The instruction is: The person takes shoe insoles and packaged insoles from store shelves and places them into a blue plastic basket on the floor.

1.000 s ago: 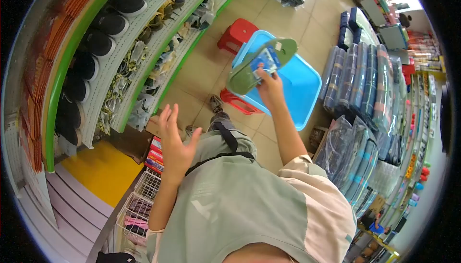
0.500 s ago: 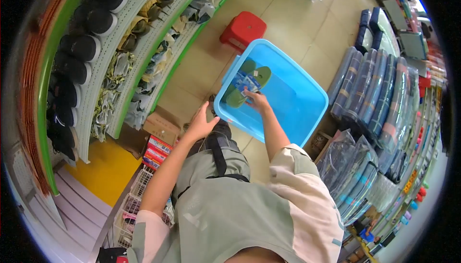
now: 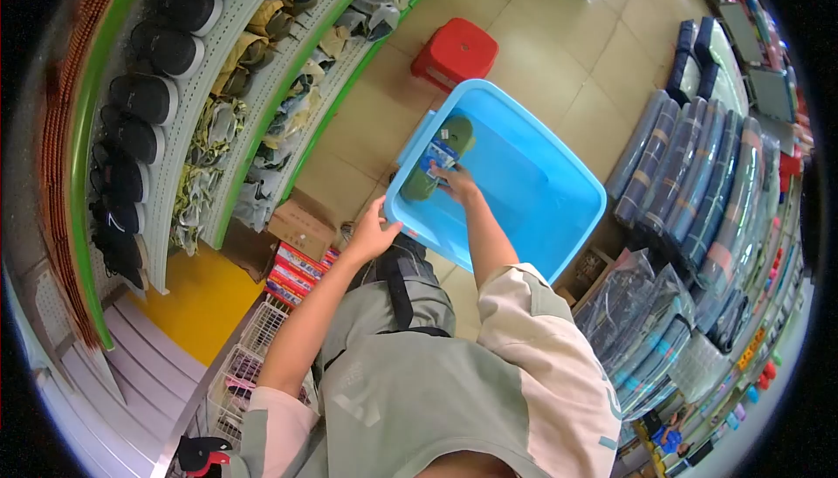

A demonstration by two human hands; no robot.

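Observation:
Inside the large light-blue bin (image 3: 541,172), toward its left end, lie green slippers (image 3: 421,185) with a blue label (image 3: 439,156). My right hand (image 3: 456,185) reaches into the bin, its fingers closed on the slippers at the label. At the bin's near left corner, my left hand (image 3: 374,232) touches the rim, with its thumb and fingers around the corner.
Left of me, shelves (image 3: 188,120) hold dark shoes and wrapped footwear. A red stool (image 3: 456,52) stands beyond the bin. Plastic-wrapped rolls (image 3: 676,172) stand on the right. Near my left arm are a cardboard box (image 3: 301,227) and wire baskets (image 3: 262,328).
The slippers have gone down into the bin with my right hand. My left hand has moved from the air to the bin's corner. The shelves and stool have shifted in view.

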